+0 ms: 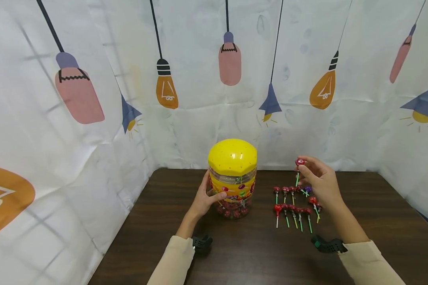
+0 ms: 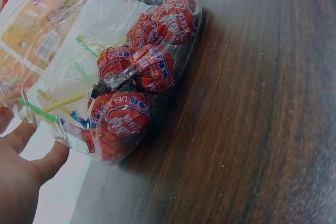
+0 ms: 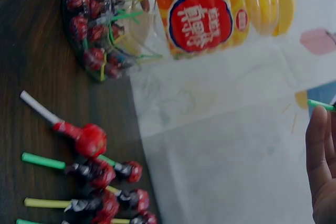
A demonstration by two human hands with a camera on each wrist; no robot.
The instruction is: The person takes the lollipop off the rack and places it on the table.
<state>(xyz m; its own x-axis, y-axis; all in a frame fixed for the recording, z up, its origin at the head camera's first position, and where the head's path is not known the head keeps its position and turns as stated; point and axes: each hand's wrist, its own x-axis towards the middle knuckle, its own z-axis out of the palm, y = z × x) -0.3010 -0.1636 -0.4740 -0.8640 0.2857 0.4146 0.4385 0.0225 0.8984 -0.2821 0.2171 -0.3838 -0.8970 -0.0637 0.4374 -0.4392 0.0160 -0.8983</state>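
Note:
A clear plastic candy jar (image 1: pixel 232 190) with a yellow lid (image 1: pixel 232 156) stands upright on the table. Red-wrapped lollipops (image 2: pixel 127 113) lie inside its lower part. My left hand (image 1: pixel 202 200) grips the jar's side, thumb across the front. Above the table's right part, my right hand (image 1: pixel 319 178) pinches a red lollipop (image 1: pixel 300 162), its green stick hanging down. In the right wrist view only the fingers (image 3: pixel 317 145) and the green stick end (image 3: pixel 319 104) show. Beneath that hand, loose lollipops (image 1: pixel 292 208) lie in two rough rows.
The dark wooden table (image 1: pixel 249 253) runs back to a white curtain (image 1: pixel 196 130) printed with lamps. At the right end of the rows, a few lollipops (image 1: pixel 314 204) lie close together. Both forearms wear black wrist bands (image 1: pixel 328 245).

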